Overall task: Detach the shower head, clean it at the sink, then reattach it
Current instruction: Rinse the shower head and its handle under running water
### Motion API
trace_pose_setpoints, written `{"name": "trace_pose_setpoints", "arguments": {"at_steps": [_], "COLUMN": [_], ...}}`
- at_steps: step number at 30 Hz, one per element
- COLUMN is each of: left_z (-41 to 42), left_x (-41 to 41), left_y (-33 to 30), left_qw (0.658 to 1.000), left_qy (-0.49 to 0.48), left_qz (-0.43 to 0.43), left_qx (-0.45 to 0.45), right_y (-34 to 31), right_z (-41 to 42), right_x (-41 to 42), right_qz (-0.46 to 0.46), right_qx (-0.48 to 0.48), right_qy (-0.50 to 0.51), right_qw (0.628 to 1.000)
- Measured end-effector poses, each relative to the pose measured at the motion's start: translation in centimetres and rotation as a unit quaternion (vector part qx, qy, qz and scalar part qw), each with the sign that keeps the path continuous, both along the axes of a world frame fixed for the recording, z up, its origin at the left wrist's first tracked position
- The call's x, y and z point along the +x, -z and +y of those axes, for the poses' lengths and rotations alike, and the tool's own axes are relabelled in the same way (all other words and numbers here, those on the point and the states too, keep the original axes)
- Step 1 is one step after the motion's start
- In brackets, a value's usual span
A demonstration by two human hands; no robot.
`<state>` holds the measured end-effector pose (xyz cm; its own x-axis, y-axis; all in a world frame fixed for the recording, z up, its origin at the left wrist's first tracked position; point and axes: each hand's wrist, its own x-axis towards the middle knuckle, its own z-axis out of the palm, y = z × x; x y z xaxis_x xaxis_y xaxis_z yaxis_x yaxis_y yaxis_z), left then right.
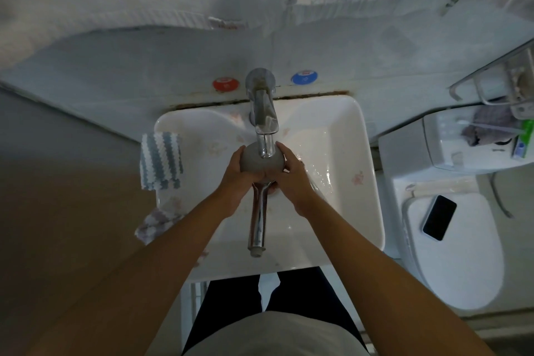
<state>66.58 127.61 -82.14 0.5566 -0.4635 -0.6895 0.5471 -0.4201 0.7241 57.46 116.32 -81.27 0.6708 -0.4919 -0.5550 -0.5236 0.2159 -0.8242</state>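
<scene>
Both the left hand (237,175) and the right hand (291,179) curl around the round grey face of the chrome-handled shower head (258,163), holding it over the white ceramic sink (367,159) directly beneath the chrome tap spout (263,113), seemingly so running water rinses its nozzles.

Left arm: bare, extended forward; left hand (235,179) cupped round the left side of a held round object, fingers curled. Right arm: bare, extended forward, angled inward; right hand (291,179) cupped round its right side, fingers curled, thumb raised along the upper edge.
</scene>
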Motion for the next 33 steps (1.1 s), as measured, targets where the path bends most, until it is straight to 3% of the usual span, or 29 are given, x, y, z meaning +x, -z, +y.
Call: {"name": "trace_pose_setpoints", "arguments": {"at_steps": [3, 9, 16, 21, 29, 33], "left_z": [-0.1, 0.1, 0.4, 0.4, -2.1, -3.2], "left_x": [0.3, 0.2, 0.3, 0.1, -1.5, -1.4], "left_y": [-0.1, 0.4, -0.5, -1.1, -1.5, -2.4], "left_qw": [1.0, 0.999, 0.998, 0.998, 0.975, 0.94], "left_qy": [0.022, -0.025, 0.048, -0.009, -0.09, -0.037], "left_qz": [-0.009, 0.021, -0.027, -0.001, -0.137, -0.187], "left_qx": [-0.01, -0.002, -0.017, -0.057, 0.152, 0.282], "right_y": [0.2, 0.0, -0.3, -0.5, -1.1, -1.0], "right_z": [-0.2, 0.4, -0.2, 0.1, 2.8, 3.3], "right_x": [0.0, 0.2, -0.4, -0.5, 0.1, 0.1], "right_qz": [0.014, 0.016, -0.011, -0.015, -0.007, -0.009], "right_qx": [0.014, -0.023, 0.031, 0.012, -0.109, -0.142], "right_qy": [0.019, 0.048, 0.018, 0.043, 0.025, 0.025], "right_qw": [1.0, 0.998, 0.999, 0.999, 0.994, 0.989]}}
